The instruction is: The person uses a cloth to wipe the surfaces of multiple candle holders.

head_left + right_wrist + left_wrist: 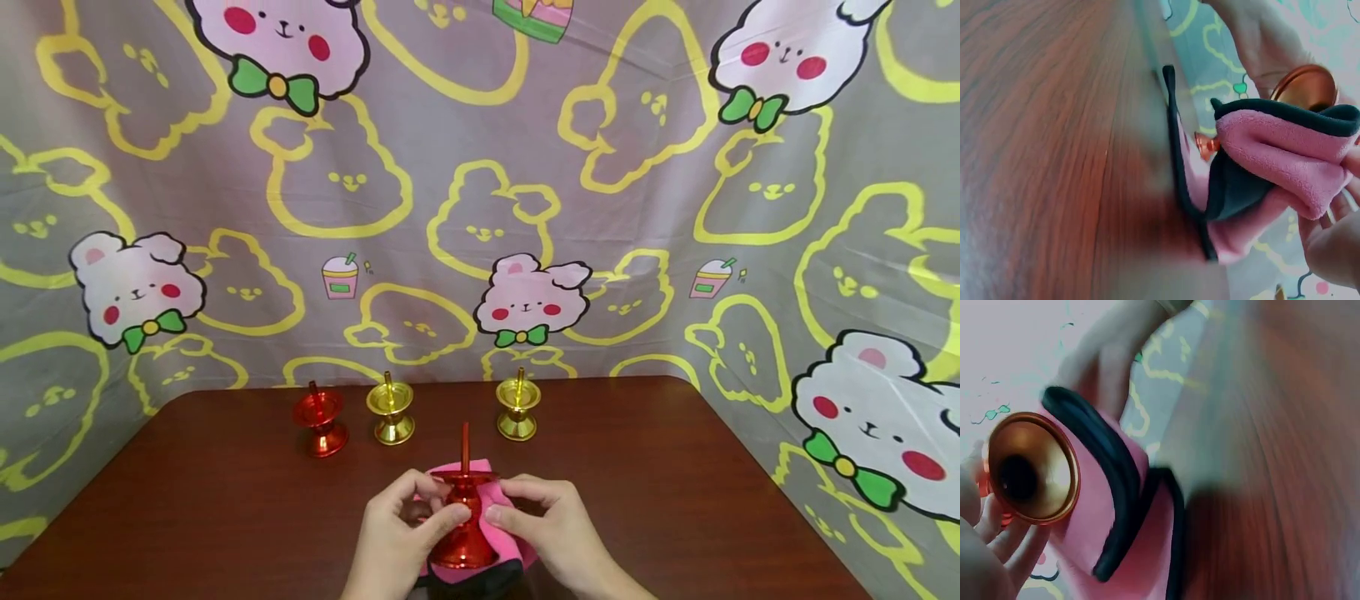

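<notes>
Near the front of the table, a shiny red candle holder (463,546) with an upright spike stands between my two hands. My left hand (397,525) grips its narrow waist, thumb in front. On the other side my right hand (558,525) pinches a pink cloth (510,533) with black edging and holds it against the candle holder. In the left wrist view, the hollow golden underside of the candle holder (1050,472) faces the camera. Folds of the cloth (1279,150) bunch up in the right wrist view, hiding part of the candle holder.
Along the back of the brown table (637,467) stand another red candle holder (322,425), a gold candle holder (392,417) and a second gold one (517,412) further right. A patterned curtain (420,250) hangs behind the table and along its sides.
</notes>
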A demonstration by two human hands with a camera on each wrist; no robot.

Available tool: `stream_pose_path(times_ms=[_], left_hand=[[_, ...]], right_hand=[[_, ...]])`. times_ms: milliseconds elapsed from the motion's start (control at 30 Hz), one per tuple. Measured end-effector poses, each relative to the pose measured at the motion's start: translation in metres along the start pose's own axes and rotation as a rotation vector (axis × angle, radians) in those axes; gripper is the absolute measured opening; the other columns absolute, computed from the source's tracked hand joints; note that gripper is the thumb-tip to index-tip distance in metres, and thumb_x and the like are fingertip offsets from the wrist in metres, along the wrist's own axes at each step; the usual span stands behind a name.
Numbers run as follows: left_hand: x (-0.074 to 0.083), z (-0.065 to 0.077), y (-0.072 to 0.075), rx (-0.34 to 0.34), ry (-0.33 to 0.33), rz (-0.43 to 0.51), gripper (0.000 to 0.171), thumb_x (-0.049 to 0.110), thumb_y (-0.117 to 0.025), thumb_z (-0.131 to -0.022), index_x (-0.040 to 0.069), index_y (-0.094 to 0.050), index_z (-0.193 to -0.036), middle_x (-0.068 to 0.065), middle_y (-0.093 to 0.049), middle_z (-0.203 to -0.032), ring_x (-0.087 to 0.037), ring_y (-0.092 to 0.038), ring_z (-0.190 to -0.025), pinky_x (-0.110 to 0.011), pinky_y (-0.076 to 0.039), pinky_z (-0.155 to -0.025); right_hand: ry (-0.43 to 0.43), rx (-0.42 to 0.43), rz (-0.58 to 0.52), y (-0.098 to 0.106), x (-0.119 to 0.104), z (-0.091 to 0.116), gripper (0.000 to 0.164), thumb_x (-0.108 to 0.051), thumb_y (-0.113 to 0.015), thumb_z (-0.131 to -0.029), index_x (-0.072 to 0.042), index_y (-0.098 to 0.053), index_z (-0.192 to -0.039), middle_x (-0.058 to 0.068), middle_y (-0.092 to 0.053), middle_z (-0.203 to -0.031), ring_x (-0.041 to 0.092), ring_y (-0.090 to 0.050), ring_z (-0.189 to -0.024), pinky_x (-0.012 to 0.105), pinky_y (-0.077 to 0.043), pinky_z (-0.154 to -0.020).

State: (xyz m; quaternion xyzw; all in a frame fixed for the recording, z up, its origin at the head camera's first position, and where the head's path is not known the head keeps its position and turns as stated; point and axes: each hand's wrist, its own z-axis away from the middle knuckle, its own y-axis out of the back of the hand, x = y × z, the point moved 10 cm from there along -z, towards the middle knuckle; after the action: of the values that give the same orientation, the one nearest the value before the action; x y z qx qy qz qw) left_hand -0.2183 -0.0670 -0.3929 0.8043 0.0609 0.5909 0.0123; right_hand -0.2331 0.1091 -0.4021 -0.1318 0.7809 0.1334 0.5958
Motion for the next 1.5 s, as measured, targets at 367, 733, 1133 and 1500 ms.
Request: stream_pose_path(times_ms=[367,733,1133,1500], left_hand=[[-0.025,0.003,-0.016,-0.315,0.214,0.143,0.041,0.021,-0.077,-0.091,-0.009,-0.063,-0.116,-0.012,-0.069,-0.100,-0.020,-0.069,-0.089,-0.029,-0.057,-0.078],[-0.028,0.005,-0.022,-0.393,0.256,0.198,0.050,0.021,-0.075,-0.092,-0.010,-0.059,-0.127,-0.010,-0.068,-0.099,-0.018,-0.065,-0.083,-0.027,-0.056,-0.072],[-0.030,0.002,-0.020,-0.335,0.251,0.155,0.034,0.014,-0.081,-0.087,-0.008,-0.063,-0.105,-0.010,-0.069,-0.087,-0.015,-0.061,-0.069,-0.025,-0.052,-0.060],[-0.026,-0.001,-0.016,-0.172,0.195,0.063,0.035,0.017,-0.089,-0.076,-0.002,-0.063,-0.089,-0.010,-0.067,-0.077,-0.016,-0.062,-0.067,-0.028,-0.055,-0.058]], right_hand=[[0.158,-0.166,-0.095,-0.009,-0.003,0.003,0.025,0.002,-0.066,-0.094,0.005,-0.070,-0.118,0.016,-0.069,-0.113,0.021,-0.066,-0.099,0.038,-0.058,-0.080],[0.206,-0.141,-0.011,-0.010,-0.008,0.006,0.019,0.001,-0.072,-0.090,0.003,-0.075,-0.109,0.015,-0.070,-0.099,0.017,-0.064,-0.091,0.034,-0.059,-0.071],[0.356,-0.049,0.201,-0.011,-0.028,0.011,0.015,-0.006,-0.079,-0.086,-0.002,-0.079,-0.101,0.005,-0.069,-0.087,0.012,-0.064,-0.079,0.030,-0.056,-0.060],[0.633,0.085,0.497,-0.018,-0.053,0.022,0.015,0.001,-0.084,-0.078,-0.005,-0.079,-0.090,-0.001,-0.065,-0.080,0.005,-0.059,-0.071,0.015,-0.049,-0.056]])
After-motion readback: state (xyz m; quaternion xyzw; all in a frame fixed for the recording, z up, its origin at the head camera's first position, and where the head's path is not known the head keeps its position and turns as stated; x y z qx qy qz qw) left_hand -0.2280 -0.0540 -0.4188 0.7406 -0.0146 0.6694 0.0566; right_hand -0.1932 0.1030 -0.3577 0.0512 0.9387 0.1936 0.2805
